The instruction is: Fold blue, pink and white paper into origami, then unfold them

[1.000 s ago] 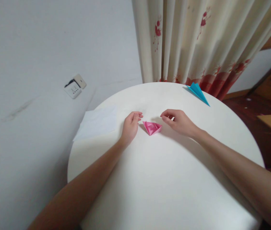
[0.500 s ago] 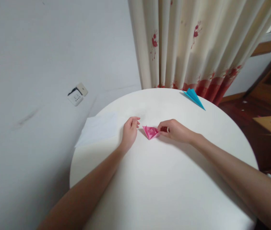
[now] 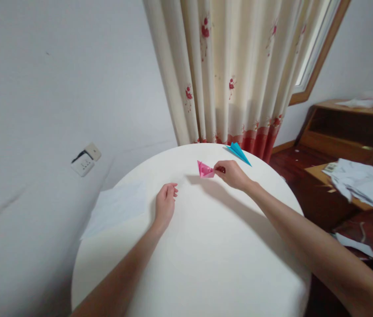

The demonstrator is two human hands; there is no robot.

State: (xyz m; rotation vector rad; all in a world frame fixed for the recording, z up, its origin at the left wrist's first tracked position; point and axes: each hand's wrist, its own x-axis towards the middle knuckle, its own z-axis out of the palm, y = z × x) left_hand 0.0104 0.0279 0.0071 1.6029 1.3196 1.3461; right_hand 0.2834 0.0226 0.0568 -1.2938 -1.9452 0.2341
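My right hand (image 3: pixel 230 173) pinches the right corner of a small folded pink paper boat (image 3: pixel 207 171). The boat is held up off the white round table (image 3: pixel 202 273), and its shadow falls below it. To the left, my left hand (image 3: pixel 165 202) rests on the tabletop with fingers loosely curled, a little apart, and nothing in them. A blue paper plane (image 3: pixel 238 152) lies by the far edge, just beyond my right hand. White paper sheets (image 3: pixel 115 209) lie on the table's left side, left of my left hand.
A wall with a socket (image 3: pixel 83 164) borders the table on the left. Behind it hangs a floral curtain (image 3: pixel 226 79). On the right stand a wooden cabinet (image 3: pixel 348 132) and a low surface bearing white papers (image 3: pixel 361 182).
My right hand has lifted the pink paper boat off the table, away from my left hand. My left hand stays on the tabletop. The view has turned to the right.
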